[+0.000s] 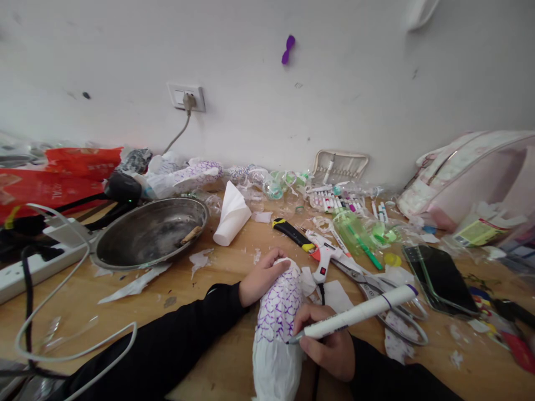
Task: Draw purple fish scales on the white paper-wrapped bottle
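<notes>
Cluttered wooden table [217, 267] against a white wall, strewn with paper scraps. Far left: red bag [54, 172], white power strip [37, 262] with looping white cable [75, 312], dark metal pan [150, 233] with a small stub lying inside. Behind the pan, patterned wrapped pieces [184, 175] along the wall; just right of the pan, a folded white tissue cone [231, 214]. Centre right, close beyond the hands: yellow-and-black utility knife [292, 231], white glue gun [325, 255], scissors [388, 303] lying partly under the marker's far end, green plastic bottle pieces [355, 228], marker set [336, 199] in an open case. Further right: dark phone [438, 278], pink backpack [472, 172]. Nothing between the hands and the wrapped object; glue gun and scissors nearest, just beside on the right. White paper-wrapped object [278, 312] with purple scale-like lines, lying lengthwise on the table near the lower edge of view, its lower end plain white. Left hand [263, 275], black sleeve, reaching in from lower left, fingers curled over the top end of the wrapped object, clasping it. Right hand [328, 340], also black-sleeved, low at the right of the object, fingers pinched around a white marker [355, 317] with a purple band, tip touching the object's right side at the edge of the purple pattern, barrel angled up and to the right.
</notes>
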A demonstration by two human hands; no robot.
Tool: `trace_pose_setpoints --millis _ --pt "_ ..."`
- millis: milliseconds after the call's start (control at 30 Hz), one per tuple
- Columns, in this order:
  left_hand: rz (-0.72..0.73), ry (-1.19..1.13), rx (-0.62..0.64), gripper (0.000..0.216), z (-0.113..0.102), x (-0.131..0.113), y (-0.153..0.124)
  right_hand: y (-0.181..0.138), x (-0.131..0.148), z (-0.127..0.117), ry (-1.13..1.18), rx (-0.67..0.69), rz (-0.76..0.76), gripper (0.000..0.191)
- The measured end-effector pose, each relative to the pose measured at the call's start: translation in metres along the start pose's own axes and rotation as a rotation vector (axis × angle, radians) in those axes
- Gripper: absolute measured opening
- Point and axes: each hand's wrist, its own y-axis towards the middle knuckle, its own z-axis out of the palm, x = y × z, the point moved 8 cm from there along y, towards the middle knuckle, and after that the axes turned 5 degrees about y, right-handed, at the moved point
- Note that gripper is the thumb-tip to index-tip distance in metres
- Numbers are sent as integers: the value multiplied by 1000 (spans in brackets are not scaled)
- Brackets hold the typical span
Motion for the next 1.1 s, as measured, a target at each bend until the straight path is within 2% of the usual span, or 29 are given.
trace_pose_setpoints --millis 200,500,900,1100 --pt "3 6 8 17 1 -1 0 0 -2 -1 -2 -10 21 8" --pt "21 7 0 17 0 1 0 5 10 -1 22 8 18 8" --pt "10 -4 -10 15 -1 1 1 3 5 -2 53 -24 -3 9" --pt "4 -12 -5 14 0 5 2 5 8 0 45 31 27 12"
